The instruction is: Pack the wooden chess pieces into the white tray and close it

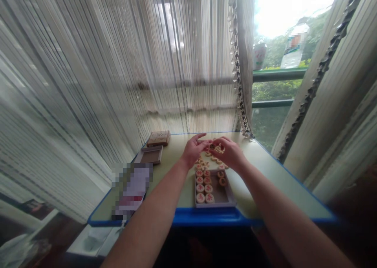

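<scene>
Loose round game pieces (218,149) with characters lie on the yellowish table around and beyond my hands. My right hand (228,152) pinches a round piece (211,146) with dark marking between thumb and fingers. Close beside it, my left hand (194,149) has its fingers apart, their tips near that piece, holding nothing that shows. Nearer to me stands an open shallow box (216,205). Two columns of red-marked pieces (208,188) fill its left side, and two dark-marked pieces (222,181) sit at its upper right.
A flat wooden box (158,138) lies at the table's back left, with a grey tray or lid (151,155) in front of it. A blurred-out flat item (134,189) rests on the left side. Beaded string curtains (188,64) hang behind the blue-edged table (282,189).
</scene>
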Demonstrator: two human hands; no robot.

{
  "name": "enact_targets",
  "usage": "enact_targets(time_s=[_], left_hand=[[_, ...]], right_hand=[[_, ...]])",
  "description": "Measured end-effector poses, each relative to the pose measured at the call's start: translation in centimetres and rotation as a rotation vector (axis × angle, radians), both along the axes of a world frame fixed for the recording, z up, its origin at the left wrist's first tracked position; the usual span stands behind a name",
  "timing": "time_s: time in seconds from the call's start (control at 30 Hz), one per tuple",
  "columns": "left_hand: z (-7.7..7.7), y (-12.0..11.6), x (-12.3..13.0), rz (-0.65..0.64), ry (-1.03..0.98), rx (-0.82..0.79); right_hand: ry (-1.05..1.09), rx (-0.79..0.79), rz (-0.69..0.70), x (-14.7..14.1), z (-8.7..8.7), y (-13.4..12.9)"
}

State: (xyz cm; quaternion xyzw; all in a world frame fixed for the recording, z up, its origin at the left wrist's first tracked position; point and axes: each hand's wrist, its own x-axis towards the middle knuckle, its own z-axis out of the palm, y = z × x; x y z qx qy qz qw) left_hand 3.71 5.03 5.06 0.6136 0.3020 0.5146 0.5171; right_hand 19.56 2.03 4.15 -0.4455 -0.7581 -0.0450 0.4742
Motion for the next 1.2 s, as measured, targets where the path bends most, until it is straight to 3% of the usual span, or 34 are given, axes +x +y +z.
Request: enact_targets(time_s=[0.1, 0.27, 0.47, 0.6, 0.8, 0.97, 1.03, 1.2], left_hand=[[0.0, -0.4, -0.1, 0.001, 0.081, 0.069], [-0.2, -0.6, -0.3, -0.078, 0.090, 0.050], [-0.5, -0.9, -1.2, -0.128, 0.080, 0.023], [-0.6, -1.7, -1.9, -0.117, 0.223, 0.069], [-1.0, -2.4, -2.1, -0.062, 0.613, 0.348], [-1.5, -2.5, -1.7, -0.201, 0.785, 0.573], [-1.8, -2.4, -1.6, -0.239, 0.799, 0.602], [-2.6, -2.0, -1.0, -0.178, 0.889, 0.517]], right_hand=[[0.018, 0.020, -0.057, 0.5, 0.0, 0.1], [0.055, 0.012, 0.037, 0.8, -0.1, -0.1], [0.144, -0.147, 0.078, -0.5, 0.8, -1.4], [0.154, -0.216, 0.025, -0.6, 0.4, -3.1], [0.100, -0.349, -0.072, 0.8, -2.9, -6.1], [0.040, -0.431, -0.105, 1.1, -3.4, -6.8], [0.019, -0.471, -0.095, 1.0, -3.2, -6.7], [-0.020, -0.498, -0.111, 0.9, -3.2, -6.4]])
